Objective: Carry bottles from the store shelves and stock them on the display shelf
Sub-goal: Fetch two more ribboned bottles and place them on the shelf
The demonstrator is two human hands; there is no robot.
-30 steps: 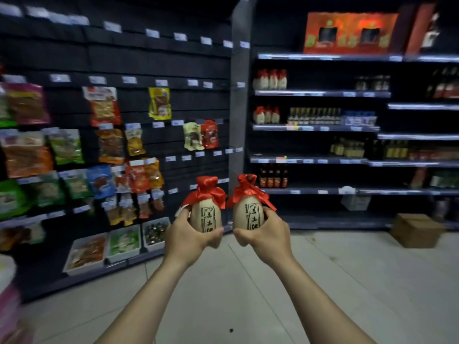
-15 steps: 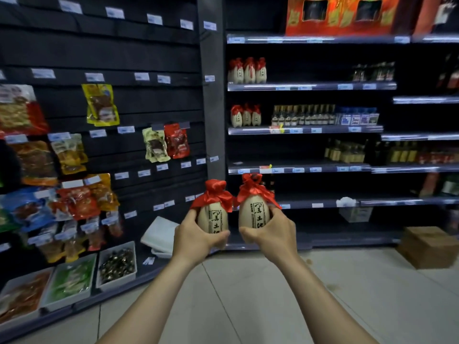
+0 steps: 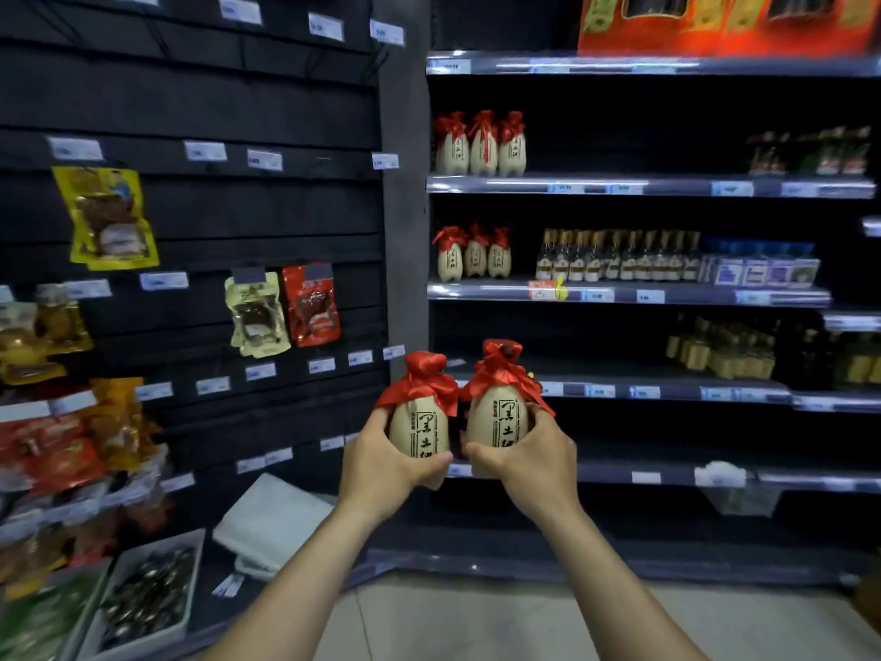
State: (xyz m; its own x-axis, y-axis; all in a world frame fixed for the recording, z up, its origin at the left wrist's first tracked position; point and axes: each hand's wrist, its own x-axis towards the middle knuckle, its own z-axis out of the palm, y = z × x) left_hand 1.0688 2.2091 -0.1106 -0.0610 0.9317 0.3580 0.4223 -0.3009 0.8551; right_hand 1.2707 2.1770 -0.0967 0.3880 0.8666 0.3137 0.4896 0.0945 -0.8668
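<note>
Your left hand [image 3: 381, 465] is clamped round the left bottle [image 3: 422, 422], right hand [image 3: 534, 465] round the right bottle [image 3: 498, 417]; both upright, side by side, in front of the display shelf [image 3: 667, 391] edge, open dark bay behind. Matching bottles [image 3: 476, 252] stand on a higher tier, left end. Snack wall [image 3: 286, 207] to your left, tiled floor [image 3: 476, 622] below

Bases of the 2 held bottles [image 3: 419, 431] are hidden, price tags [image 3: 598, 295] blur unreadably, and the red box [image 3: 715, 35] is cropped above.
</note>
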